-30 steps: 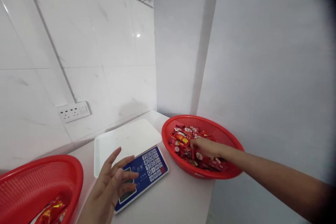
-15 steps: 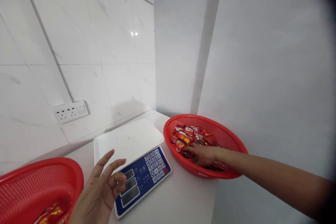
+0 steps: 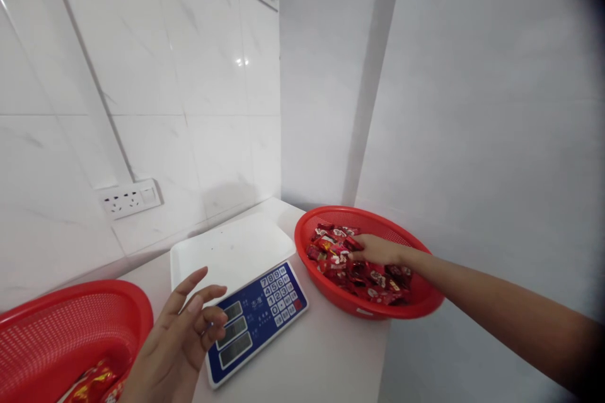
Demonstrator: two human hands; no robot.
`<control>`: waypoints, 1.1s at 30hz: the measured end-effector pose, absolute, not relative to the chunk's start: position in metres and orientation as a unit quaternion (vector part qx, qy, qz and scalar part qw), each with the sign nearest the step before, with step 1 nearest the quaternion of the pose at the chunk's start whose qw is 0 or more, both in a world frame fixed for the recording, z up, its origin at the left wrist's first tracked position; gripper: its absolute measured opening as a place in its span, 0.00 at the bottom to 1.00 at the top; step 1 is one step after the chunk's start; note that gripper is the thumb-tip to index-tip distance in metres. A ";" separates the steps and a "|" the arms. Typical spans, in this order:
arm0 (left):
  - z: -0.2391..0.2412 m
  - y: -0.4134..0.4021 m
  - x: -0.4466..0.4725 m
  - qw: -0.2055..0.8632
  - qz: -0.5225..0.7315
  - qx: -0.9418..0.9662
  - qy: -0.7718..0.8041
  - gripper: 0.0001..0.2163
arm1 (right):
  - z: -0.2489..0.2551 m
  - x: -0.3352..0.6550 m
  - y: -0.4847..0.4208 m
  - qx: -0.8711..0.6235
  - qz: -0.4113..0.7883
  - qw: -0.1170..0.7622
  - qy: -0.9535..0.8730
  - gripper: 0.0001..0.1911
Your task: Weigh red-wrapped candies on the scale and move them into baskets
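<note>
My right hand (image 3: 377, 249) reaches into the red basket (image 3: 416, 302) on the right and lies among the red-wrapped candies (image 3: 359, 271). Its fingers are curled onto the pile; whether they hold a piece is hidden. My left hand (image 3: 182, 334) hovers in front of the scale (image 3: 236, 283), fingers apart and loosely bent, holding nothing. The scale has a white weighing tray (image 3: 227, 250) and a blue keypad panel (image 3: 259, 321). The tray bears nothing.
A second red basket (image 3: 57, 334) at the lower left holds a few wrapped candies (image 3: 92, 383). A wall socket (image 3: 130, 198) sits on the tiled wall behind. The white counter ends just right of the candy basket, next to a grey wall.
My right hand has moved from the front of the candy pile toward the back of the basket. My left hand has drawn back a little from the keypad.
</note>
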State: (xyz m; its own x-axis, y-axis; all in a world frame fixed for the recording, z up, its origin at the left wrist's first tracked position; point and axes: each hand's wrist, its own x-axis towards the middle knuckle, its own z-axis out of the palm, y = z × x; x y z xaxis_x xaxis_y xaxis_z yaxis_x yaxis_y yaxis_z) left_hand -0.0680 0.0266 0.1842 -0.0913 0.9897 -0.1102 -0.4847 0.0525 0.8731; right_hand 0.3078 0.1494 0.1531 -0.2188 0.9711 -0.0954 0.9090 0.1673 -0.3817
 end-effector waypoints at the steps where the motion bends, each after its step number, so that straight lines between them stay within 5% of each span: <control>1: 0.184 0.027 -0.068 0.599 0.615 0.307 0.410 0.25 | 0.154 0.308 0.149 -0.621 0.188 0.088 -0.756 0.13; 14: 0.186 0.023 -0.066 0.595 0.623 0.316 0.398 0.22 | 0.180 0.294 0.149 -0.638 0.295 0.201 -0.683 0.16; 21: 0.196 0.018 -0.076 0.558 0.694 0.288 0.351 0.18 | 0.204 0.214 0.162 -0.555 0.475 0.304 -0.612 0.14; 33: 0.209 0.003 -0.098 0.499 0.780 0.251 0.284 0.13 | 0.173 0.105 0.202 -0.490 0.490 0.254 -0.674 0.23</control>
State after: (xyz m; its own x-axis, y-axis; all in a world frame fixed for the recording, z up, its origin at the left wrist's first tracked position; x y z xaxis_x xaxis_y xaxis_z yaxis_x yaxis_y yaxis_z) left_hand -0.0982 0.0034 0.2094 -0.3765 0.9200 0.1089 -0.6346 -0.3417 0.6932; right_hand 0.1045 0.2017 0.1735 -0.3906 0.9102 -0.1376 0.4113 0.0388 -0.9107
